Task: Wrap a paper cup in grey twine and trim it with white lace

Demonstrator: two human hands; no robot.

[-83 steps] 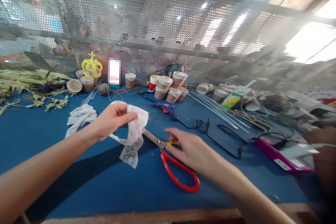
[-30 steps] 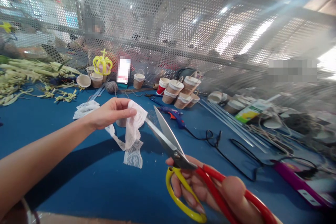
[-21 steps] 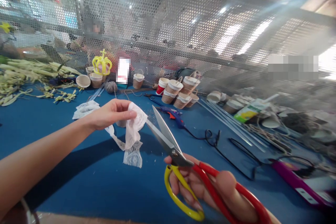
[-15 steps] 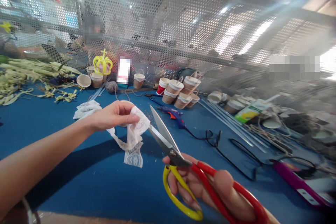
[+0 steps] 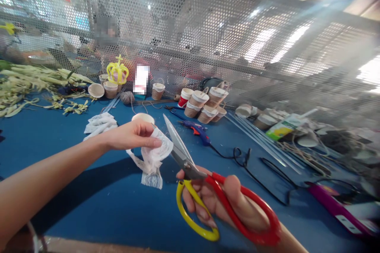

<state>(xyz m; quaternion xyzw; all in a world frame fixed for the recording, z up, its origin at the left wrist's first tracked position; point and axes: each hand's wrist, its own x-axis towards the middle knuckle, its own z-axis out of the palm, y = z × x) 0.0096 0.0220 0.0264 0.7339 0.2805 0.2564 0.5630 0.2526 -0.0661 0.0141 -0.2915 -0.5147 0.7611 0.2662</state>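
Note:
Between thumb and fingers, my left hand (image 5: 136, 134) pinches a strip of white lace (image 5: 157, 146), whose lower end dangles above the blue table. My right hand (image 5: 219, 201) is wrapped round a pair of scissors (image 5: 190, 168) with one red and one yellow handle. The blades are partly apart and point up and left; one passes behind or against the right edge of the lace, and I cannot tell whether the lace lies between them. Behind my left hand stands a pale round cup (image 5: 143, 118). A bunched heap of lace (image 5: 101, 123) lies by my left wrist.
A blue glue gun (image 5: 196, 129) with a trailing black cord lies beyond the scissors. Stacked small pots (image 5: 199, 101) stand at the back, clear sticks (image 5: 258, 138) to their right. Dried plant stems (image 5: 38, 79) fill the far left. A purple power strip (image 5: 335, 209) sits at right.
The scissors have shifted left and slightly up, nearer the lace, with their blades less far apart. My left hand has moved slightly right and down, and the lace hangs more spread out.

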